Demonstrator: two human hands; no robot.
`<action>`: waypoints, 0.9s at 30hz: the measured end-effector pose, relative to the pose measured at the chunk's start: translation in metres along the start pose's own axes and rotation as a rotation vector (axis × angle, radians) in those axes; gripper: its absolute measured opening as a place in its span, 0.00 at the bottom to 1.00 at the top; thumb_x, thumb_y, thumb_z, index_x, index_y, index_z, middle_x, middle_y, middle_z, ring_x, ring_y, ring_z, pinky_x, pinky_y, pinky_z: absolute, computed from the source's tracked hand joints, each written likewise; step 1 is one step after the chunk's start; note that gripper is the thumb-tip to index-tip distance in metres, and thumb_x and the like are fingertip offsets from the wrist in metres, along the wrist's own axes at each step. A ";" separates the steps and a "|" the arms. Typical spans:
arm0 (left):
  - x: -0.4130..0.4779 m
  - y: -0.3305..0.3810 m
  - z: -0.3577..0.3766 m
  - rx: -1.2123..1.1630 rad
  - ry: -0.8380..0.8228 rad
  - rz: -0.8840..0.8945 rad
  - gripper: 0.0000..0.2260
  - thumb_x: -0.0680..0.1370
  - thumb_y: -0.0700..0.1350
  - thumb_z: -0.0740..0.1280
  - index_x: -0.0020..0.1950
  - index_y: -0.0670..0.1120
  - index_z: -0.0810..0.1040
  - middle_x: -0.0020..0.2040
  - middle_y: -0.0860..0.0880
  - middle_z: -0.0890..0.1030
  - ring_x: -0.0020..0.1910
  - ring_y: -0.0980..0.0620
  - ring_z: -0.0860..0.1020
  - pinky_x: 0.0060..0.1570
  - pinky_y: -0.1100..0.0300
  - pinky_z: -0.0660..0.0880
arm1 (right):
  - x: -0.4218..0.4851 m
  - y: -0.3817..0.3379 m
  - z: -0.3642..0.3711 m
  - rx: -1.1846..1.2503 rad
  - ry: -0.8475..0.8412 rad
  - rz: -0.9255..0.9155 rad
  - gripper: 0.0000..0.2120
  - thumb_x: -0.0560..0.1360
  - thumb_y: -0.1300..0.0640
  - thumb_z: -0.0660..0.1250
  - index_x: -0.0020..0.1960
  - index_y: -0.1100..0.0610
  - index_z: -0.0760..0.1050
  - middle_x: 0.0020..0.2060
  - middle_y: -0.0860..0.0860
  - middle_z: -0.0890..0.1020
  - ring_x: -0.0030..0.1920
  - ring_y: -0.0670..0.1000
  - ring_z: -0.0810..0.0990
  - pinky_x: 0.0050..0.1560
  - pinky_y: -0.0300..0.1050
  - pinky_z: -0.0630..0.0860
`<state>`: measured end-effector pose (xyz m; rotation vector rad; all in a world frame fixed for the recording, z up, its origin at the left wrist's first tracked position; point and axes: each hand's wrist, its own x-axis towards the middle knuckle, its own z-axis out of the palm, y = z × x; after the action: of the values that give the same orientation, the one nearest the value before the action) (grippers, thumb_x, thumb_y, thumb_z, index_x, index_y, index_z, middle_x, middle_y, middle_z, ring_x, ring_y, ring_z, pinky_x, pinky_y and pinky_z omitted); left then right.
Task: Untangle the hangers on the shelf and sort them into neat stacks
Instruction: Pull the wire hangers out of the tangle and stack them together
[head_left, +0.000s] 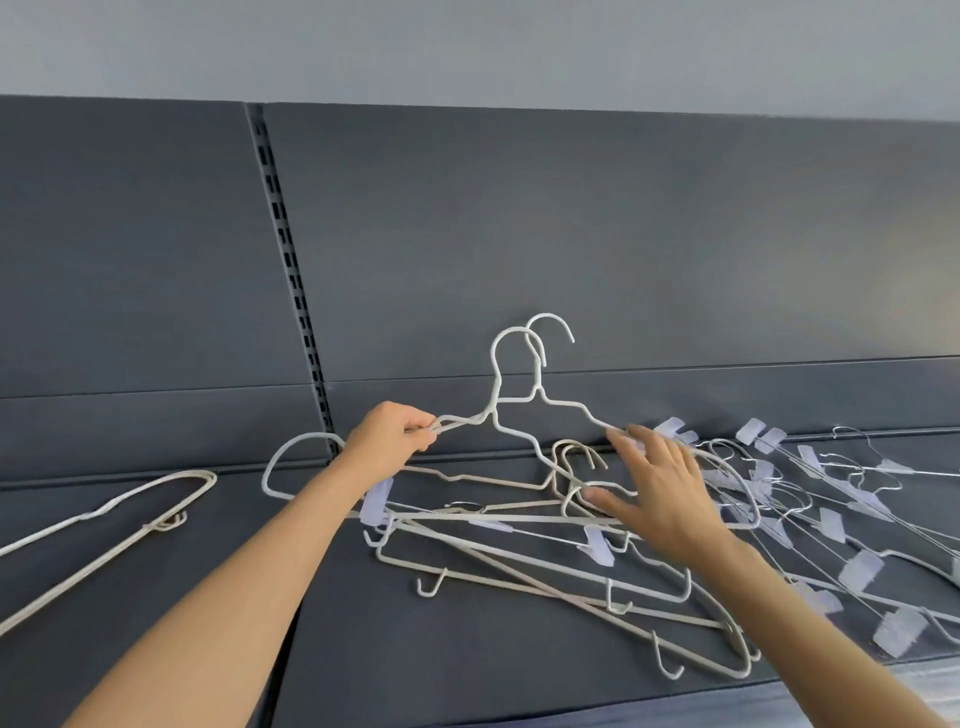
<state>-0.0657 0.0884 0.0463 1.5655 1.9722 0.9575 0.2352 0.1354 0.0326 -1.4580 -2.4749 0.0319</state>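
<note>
My left hand (395, 436) pinches two white hangers (519, 410) by one shoulder, hooks up, above the shelf (467, 675). My right hand (660, 488), fingers spread, touches their other shoulder. Beneath lies one tangle (519, 587), uncountable. One stack (104, 512) lies far left; clip hangers (857, 519) sprawl right.

Dark-grey shelf surface (130, 587) lies open front-left; tangled white wire hangers (519, 518) and clear-clipped metal hangers (860, 569) crowd the right.
</note>
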 end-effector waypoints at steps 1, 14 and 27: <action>0.000 0.001 0.000 -0.007 0.000 0.001 0.10 0.75 0.42 0.66 0.38 0.54 0.81 0.22 0.60 0.73 0.28 0.54 0.67 0.38 0.58 0.65 | 0.002 -0.010 0.004 0.035 0.070 -0.043 0.38 0.66 0.30 0.53 0.66 0.54 0.68 0.65 0.55 0.71 0.65 0.58 0.68 0.67 0.56 0.64; -0.016 -0.023 -0.008 -0.034 -0.013 -0.024 0.08 0.76 0.41 0.66 0.41 0.52 0.82 0.32 0.49 0.78 0.32 0.51 0.69 0.39 0.56 0.68 | 0.000 -0.052 0.032 0.262 0.419 -0.134 0.12 0.69 0.55 0.70 0.50 0.59 0.78 0.47 0.55 0.80 0.46 0.58 0.79 0.46 0.51 0.77; -0.026 -0.024 -0.009 0.114 -0.026 0.005 0.11 0.75 0.42 0.66 0.56 0.48 0.79 0.40 0.54 0.79 0.39 0.52 0.77 0.50 0.51 0.75 | 0.024 -0.037 0.029 0.011 -0.035 0.074 0.24 0.72 0.46 0.65 0.65 0.54 0.67 0.56 0.53 0.76 0.59 0.56 0.72 0.59 0.50 0.68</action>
<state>-0.0809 0.0579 0.0317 1.6364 2.0372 0.8354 0.1857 0.1407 0.0159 -1.5569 -2.4435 0.0856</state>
